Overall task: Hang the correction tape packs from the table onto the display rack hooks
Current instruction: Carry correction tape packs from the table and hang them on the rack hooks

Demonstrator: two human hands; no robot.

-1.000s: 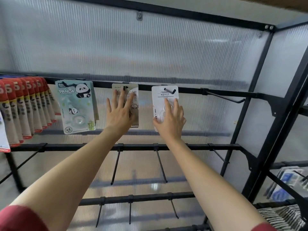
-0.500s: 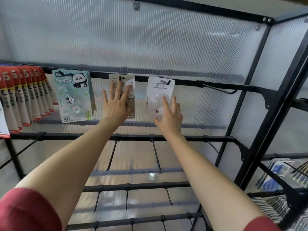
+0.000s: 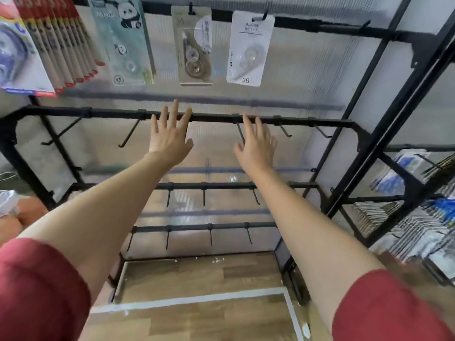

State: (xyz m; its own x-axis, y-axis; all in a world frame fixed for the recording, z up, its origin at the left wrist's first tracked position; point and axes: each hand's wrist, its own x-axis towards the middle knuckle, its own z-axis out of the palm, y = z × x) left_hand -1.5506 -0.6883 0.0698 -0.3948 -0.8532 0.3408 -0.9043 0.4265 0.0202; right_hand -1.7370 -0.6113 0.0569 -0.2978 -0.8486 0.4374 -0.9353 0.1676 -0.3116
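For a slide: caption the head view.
Left hand and right hand, both empty, below the beige pack and white pack hanging on the rack.

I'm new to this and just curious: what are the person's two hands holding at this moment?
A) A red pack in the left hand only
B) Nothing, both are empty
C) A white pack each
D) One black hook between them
B: the left hand and the right hand both have spread fingers with nothing in them, and the white pack hangs above them.
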